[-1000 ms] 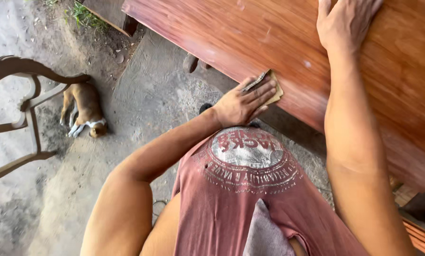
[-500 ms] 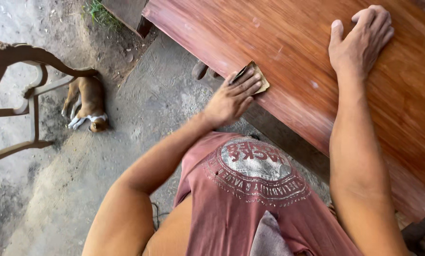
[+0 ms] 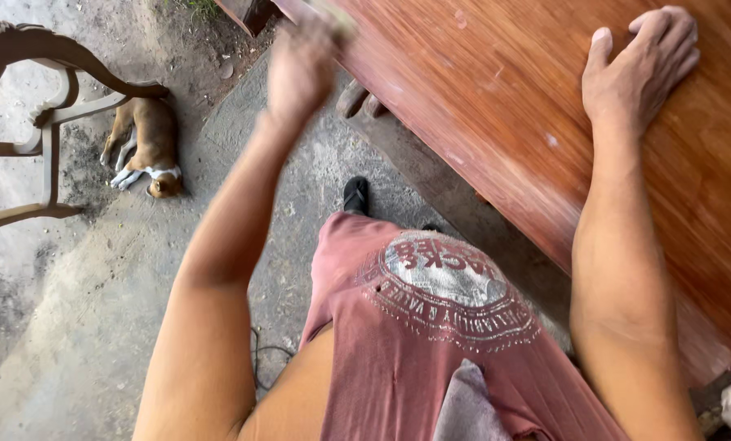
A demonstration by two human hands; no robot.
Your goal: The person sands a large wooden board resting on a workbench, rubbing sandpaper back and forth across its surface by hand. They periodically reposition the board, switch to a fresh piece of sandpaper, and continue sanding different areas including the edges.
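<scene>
Sanding is judged under way: a sandpaper pad point(image 3: 333, 15) is pressed by the blurred left hand point(image 3: 300, 69) at the worktop point(image 3: 496, 122) edge, finger state indiscernible, while the right hand point(image 3: 635, 69) lies flat, fingers together; even pressure is next required.

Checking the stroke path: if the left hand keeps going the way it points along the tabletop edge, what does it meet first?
The left hand, motion-blurred, points up-frame along the near edge of the reddish wooden tabletop. First in that line looks to be the tabletop's far corner near the frame top, where the dark leg sits beneath; depth unclear.
</scene>
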